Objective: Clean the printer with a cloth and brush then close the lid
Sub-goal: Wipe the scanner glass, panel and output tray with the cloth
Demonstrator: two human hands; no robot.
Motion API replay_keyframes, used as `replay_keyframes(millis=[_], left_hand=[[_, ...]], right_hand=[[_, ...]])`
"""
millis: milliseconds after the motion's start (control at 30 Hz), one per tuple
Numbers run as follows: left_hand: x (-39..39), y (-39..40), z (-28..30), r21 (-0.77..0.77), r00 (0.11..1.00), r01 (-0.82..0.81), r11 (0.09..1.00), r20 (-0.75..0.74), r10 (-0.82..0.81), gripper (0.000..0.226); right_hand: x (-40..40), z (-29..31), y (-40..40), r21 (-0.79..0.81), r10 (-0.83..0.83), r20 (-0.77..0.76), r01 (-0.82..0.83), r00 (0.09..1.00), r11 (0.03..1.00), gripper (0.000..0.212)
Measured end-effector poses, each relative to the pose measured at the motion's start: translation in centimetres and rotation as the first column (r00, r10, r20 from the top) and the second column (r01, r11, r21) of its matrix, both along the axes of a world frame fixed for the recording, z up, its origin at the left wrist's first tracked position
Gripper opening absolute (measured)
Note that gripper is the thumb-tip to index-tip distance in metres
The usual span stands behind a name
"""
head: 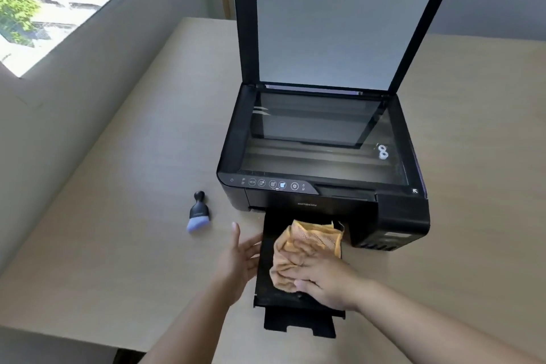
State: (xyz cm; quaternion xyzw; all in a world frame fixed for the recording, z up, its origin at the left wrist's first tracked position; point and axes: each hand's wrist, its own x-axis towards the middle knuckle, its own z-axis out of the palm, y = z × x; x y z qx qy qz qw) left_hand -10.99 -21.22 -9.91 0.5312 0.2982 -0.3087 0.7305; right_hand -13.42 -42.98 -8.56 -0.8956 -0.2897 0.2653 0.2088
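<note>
A black printer [393,216] stands on a beige table, its scanner lid [345,23] raised upright over the bare glass [319,139]. Its black output tray [267,284] is pulled out toward me. My right hand [322,275] presses flat on an orange cloth [313,238] lying on that tray. My left hand [239,260] rests with fingers spread against the tray's left edge, holding nothing. A small black brush with pale blue bristles [198,213] lies on the table to the left of the printer.
The beige table [118,216] runs along a wall and window [59,3] on the left. Its near edge [59,331] lies just in front of me. Bare tabletop surrounds the printer on both sides.
</note>
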Motion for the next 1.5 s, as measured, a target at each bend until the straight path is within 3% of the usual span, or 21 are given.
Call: replay_keyframes(millis=[133, 200, 333, 433, 633, 800, 967, 1067, 1167, 1233, 1300, 1400, 1500], left_hand=[[-0.4, -0.5, -0.2, 0.003, 0.999, -0.044, 0.999, 0.001, 0.044, 0.08], [-0.5, -0.6, -0.3, -0.015, 0.997, -0.074, 0.997, 0.004, 0.074, 0.08], [-0.6, -0.5, -0.7, -0.064, 0.988, -0.155, 0.986, -0.001, 0.155, 0.076], [-0.7, -0.4, -1.0, -0.065, 0.986, -0.167, 0.984, -0.003, 0.167, 0.075], [-1.1, -0.7, -1.0, -0.059, 0.984, -0.173, 0.983, 0.022, 0.174, 0.08], [-1.0, -0.2, -0.5, -0.162, 0.973, -0.228, 0.96, -0.01, 0.23, 0.084], [-1.1, -0.3, -0.6, -0.19, 0.978, -0.207, 0.96, -0.02, 0.207, 0.081], [-1.3, -0.3, -0.8, -0.07, 0.992, -0.123, 0.99, 0.027, 0.125, 0.078], [-1.8, -0.4, -0.6, 0.064, 0.998, -0.003, 0.998, 0.062, -0.001, 0.056], [-1.9, -0.4, 0.0, 0.111, 0.991, 0.083, 0.99, 0.099, -0.094, 0.039], [-1.8, -0.4, 0.6, 0.13, 0.985, 0.115, 0.985, 0.115, -0.131, 0.031], [-1.6, -0.4, 0.8, 0.152, 0.983, 0.12, 0.981, 0.119, -0.138, 0.038], [-1.6, -0.4, 0.4, 0.167, 0.98, 0.139, 0.976, 0.116, -0.159, 0.051]], right_hand=[[3.5, 0.0, -0.6, -0.173, -0.191, 0.129, 0.212, 0.973, 0.962, 0.049], [4.6, -0.2, 2.2, -0.179, -0.256, 0.085, 0.267, 0.963, 0.947, 0.046], [2.1, -0.4, 6.1, -0.042, -0.013, 0.111, 0.018, 0.994, 0.999, 0.066], [0.1, -1.3, 3.5, 0.002, 0.146, 0.087, -0.146, 0.985, 0.989, 0.061], [3.4, 0.0, 3.3, -0.116, -0.106, 0.067, 0.113, 0.992, 0.987, 0.049], [1.0, 0.0, 5.6, 0.078, 0.114, 0.104, -0.122, 0.988, 0.989, 0.04], [1.5, -0.3, 4.5, 0.038, 0.235, 0.118, -0.241, 0.965, 0.97, 0.038], [4.7, -0.3, 3.5, -0.074, -0.009, 0.151, 0.02, 0.989, 0.997, 0.047], [5.0, -0.1, 0.5, -0.236, -0.248, 0.102, 0.266, 0.963, 0.935, 0.049], [2.9, -0.3, -1.9, -0.17, -0.305, 0.164, 0.331, 0.938, 0.928, 0.054], [-0.2, -1.0, -3.2, 0.016, -0.388, 0.132, 0.389, 0.912, 0.921, 0.053], [-6.0, -2.5, -3.4, 0.156, -0.511, -0.091, 0.519, 0.855, 0.84, 0.047], [-10.7, -2.2, -3.2, 0.157, -0.513, -0.157, 0.534, 0.844, 0.831, 0.051]])
